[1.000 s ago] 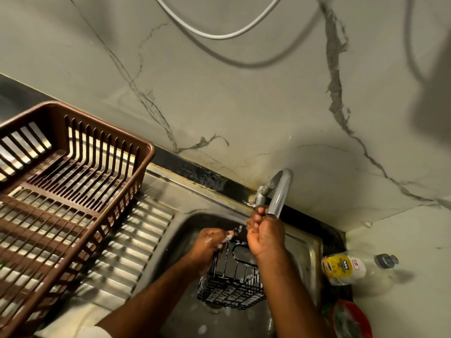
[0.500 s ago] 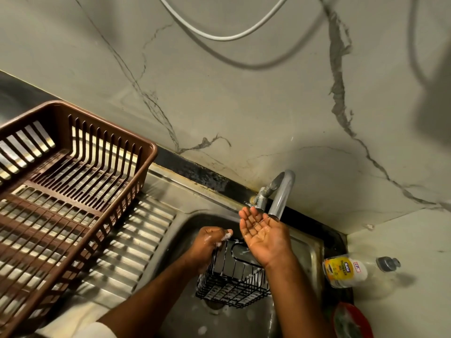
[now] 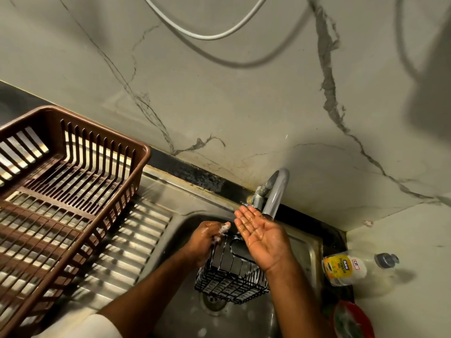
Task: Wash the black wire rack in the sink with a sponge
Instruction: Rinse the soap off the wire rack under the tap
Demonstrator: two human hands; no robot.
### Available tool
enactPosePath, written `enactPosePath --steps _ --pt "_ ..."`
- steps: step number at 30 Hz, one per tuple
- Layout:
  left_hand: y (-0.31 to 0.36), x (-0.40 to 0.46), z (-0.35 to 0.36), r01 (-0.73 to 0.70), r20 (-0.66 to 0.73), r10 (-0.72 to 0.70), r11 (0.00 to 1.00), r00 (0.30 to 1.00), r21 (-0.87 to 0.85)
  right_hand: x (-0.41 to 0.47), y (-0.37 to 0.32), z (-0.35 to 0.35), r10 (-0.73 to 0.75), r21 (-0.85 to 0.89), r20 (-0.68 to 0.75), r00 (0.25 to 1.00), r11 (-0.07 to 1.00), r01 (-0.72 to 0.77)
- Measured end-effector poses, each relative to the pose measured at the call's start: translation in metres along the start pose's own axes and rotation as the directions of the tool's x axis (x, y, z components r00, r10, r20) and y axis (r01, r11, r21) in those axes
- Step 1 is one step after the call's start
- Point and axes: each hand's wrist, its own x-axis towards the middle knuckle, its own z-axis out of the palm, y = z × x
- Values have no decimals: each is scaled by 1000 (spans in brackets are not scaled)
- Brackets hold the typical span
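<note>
Over the steel sink [image 3: 310, 242], my left hand [image 3: 203, 241] grips the soapy black wire rack [image 3: 231, 281]; my right hand [image 3: 262, 234] spreads open under the tap [image 3: 274, 193]; rinsing remains, I judge.

Tap [image 3: 274, 191] and wire rack [image 3: 231, 276] crowd the sink [image 3: 302, 242]; its drainboard [image 3: 131, 245] lies open.

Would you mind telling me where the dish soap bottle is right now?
In the head view, the dish soap bottle lies on its side on the counter right of the sink, just behind the red bowl.
</note>
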Motion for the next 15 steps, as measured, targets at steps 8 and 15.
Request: enactPosePath --steps 8,15 --pt "-6 3 -6 18 -10 -18 1000 1000 13 -1 5 1 12 150 123 992 988 -31" --pt "-8 4 -7 13 -28 -13 1000 1000 -3 18 8 6 5 153 255 967 987 -46"
